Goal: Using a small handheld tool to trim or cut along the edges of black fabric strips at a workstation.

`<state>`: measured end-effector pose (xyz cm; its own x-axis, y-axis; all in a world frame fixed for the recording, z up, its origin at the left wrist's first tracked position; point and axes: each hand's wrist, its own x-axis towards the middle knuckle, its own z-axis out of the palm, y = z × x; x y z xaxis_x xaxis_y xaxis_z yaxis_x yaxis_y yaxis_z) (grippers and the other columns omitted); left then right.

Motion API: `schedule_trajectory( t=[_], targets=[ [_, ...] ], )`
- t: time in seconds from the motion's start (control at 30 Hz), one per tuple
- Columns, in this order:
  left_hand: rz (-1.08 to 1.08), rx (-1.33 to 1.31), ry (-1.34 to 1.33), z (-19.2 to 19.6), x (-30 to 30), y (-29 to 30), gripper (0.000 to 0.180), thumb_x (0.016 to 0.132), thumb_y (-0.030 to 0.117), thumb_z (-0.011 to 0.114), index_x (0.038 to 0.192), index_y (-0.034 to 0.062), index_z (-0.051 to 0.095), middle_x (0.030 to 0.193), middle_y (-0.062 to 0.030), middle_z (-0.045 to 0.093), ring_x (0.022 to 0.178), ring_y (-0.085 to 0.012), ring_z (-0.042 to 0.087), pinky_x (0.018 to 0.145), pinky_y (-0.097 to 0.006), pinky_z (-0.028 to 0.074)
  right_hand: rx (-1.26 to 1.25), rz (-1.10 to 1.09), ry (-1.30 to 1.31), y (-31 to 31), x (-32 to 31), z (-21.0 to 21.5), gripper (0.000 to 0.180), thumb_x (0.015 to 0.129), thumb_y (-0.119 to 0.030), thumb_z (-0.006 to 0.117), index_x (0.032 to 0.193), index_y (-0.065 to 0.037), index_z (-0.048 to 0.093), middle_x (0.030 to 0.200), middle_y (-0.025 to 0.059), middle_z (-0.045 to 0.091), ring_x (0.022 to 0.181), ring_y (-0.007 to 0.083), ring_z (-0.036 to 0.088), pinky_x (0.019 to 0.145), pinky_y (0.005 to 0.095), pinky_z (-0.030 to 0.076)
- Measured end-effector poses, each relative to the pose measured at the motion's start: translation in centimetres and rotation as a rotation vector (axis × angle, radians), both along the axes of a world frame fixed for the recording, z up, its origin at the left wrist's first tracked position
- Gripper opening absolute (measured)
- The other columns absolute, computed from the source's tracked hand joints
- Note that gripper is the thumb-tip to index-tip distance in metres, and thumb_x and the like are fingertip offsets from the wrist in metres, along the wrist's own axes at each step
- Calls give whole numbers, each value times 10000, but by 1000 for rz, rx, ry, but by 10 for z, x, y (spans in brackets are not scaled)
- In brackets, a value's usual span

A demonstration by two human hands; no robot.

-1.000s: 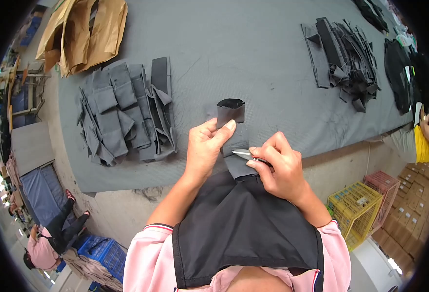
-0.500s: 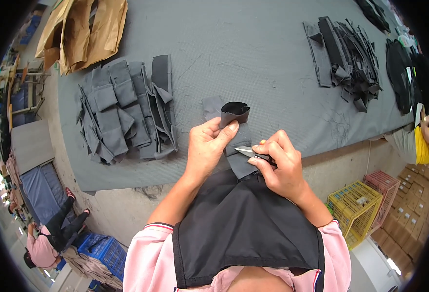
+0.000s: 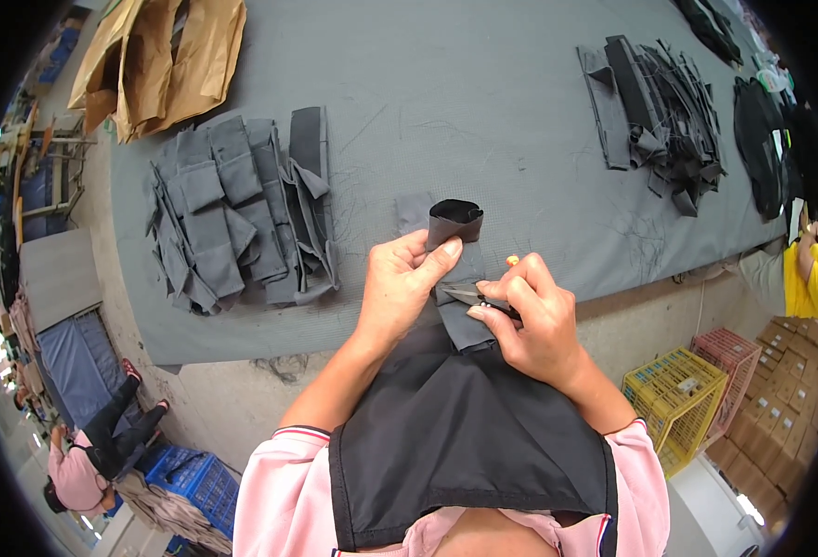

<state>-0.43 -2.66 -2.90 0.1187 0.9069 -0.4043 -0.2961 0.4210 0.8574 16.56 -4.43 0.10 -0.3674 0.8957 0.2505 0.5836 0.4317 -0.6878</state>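
Observation:
My left hand (image 3: 407, 283) pinches a dark grey fabric piece (image 3: 453, 223) whose top end curls into a loop above my fingers. My right hand (image 3: 530, 320) grips small thread snips (image 3: 469, 296), the metal blades pointing left at the fabric just under my left thumb. The lower part of the piece (image 3: 465, 327) hangs down between both hands over a black apron (image 3: 465, 436) on my chest. Both hands hover at the near edge of the grey work table (image 3: 446, 102).
A pile of dark grey fabric pieces (image 3: 237, 218) lies on the table to the left. Black strips and pieces (image 3: 655, 116) are heaped at the right. Brown paper patterns (image 3: 163, 56) lie far left. Yellow crate (image 3: 678, 399) and pink crate (image 3: 739, 357) stand on the floor; a person (image 3: 93, 455) crouches lower left.
The hands and fabric piece have shifted slightly to the right. The snips have closed in on the fabric under my left thumb.

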Motion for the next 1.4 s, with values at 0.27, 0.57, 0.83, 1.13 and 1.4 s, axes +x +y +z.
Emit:
schedule_trajectory(
  t=[0.27,0.57,0.83,1.13,1.4],
  targets=[
    [-8,1,-21,-2,0,0,212,883,108,614,1021,-50,643,855,9,635,745,-14,515,644,-177,412,-29,-17,67,-1,-1,-6,228,660,-83,760,828,-26,616,738,57,503,535,193,541,467,305,444],
    [-17,-22,-11,-3,0,1,223,876,106,619,1030,-53,644,860,0,643,760,-23,529,665,-184,427,-118,-47,96,-4,-4,-7,205,679,-79,751,825,-28,617,733,57,499,533,189,539,466,304,444],
    [10,-45,-48,-3,-1,1,241,872,107,628,1063,-39,642,895,-4,650,779,-30,547,701,-187,437,20,-167,174,-11,-3,-13,179,705,-60,738,833,-23,618,746,64,511,545,182,530,522,288,459],
    [7,-22,-111,-6,-7,12,233,892,142,613,1074,-2,635,948,-2,641,839,-37,543,768,-204,430,-387,-297,590,-1,0,-4,248,707,-2,727,914,-24,593,831,20,463,660,86,466,575,235,406],
    [-41,36,-90,16,-2,8,209,885,130,602,1046,0,630,922,-8,631,846,-57,544,773,-222,427,-416,-65,477,21,-13,0,162,726,7,704,722,-17,544,690,-1,397,607,89,380,523,241,302]
  ],
)
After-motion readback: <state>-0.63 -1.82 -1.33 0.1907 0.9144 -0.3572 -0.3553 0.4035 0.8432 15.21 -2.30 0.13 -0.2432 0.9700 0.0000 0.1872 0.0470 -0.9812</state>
